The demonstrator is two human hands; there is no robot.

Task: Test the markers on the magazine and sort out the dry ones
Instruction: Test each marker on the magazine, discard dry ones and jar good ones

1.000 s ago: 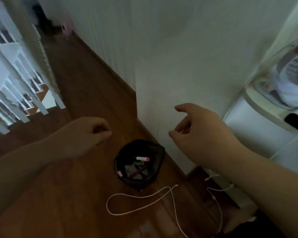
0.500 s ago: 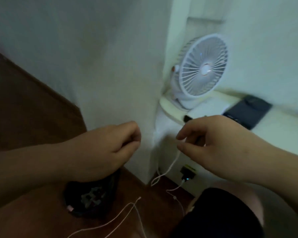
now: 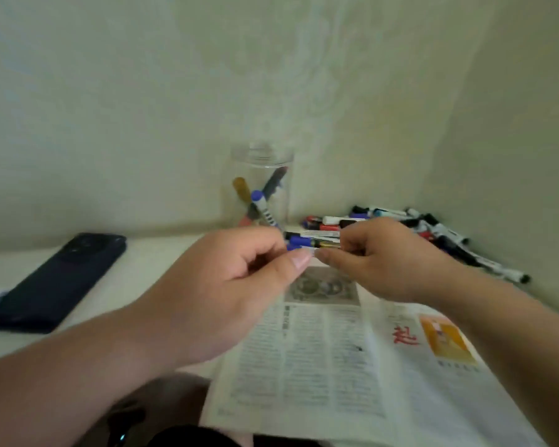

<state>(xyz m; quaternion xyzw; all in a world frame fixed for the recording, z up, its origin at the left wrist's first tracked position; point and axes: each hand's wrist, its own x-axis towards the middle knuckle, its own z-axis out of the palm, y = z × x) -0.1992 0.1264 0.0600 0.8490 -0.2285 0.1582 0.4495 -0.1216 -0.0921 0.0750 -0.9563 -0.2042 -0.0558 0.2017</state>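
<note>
Over the far edge of the magazine, the left hand pinches a marker by its blue cap while the right hand fingers grip its barrel, with the jar and loose markers beyond the magazine.

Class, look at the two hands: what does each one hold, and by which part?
Both hold one marker over the magazine. The left hand pinches its blue cap end; the right hand grips the barrel.
</note>
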